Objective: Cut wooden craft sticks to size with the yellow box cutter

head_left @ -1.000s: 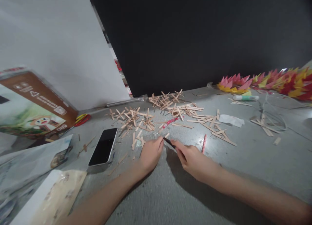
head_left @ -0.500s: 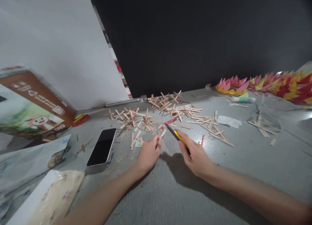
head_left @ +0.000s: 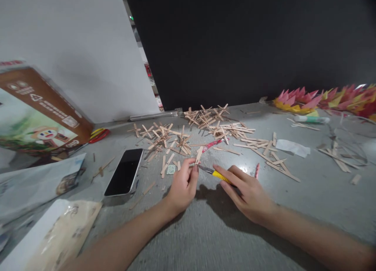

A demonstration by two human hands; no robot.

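My left hand (head_left: 182,185) pinches a small wooden stick (head_left: 199,155) upright on the grey table (head_left: 205,232). My right hand (head_left: 249,192) grips a yellow utility knife (head_left: 219,174), its blade tip touching the base of that stick. Beyond the hands lie heaps of cut wooden sticks and stick crosses (head_left: 167,140), with a second heap (head_left: 219,124) further right. A red pen (head_left: 212,145) lies among them.
A black phone (head_left: 125,177) lies left of my left hand. A printed cardboard box (head_left: 38,114) and papers (head_left: 35,185) fill the left side. Red and yellow scissors (head_left: 100,134), a glue stick (head_left: 311,119), white paper (head_left: 292,147), wire and folded paper flames (head_left: 323,98) lie further back.
My left hand has lifted and now pinches a stick on end. The right hand brought the knife back down so the blade meets the stick. The view shifted slightly.
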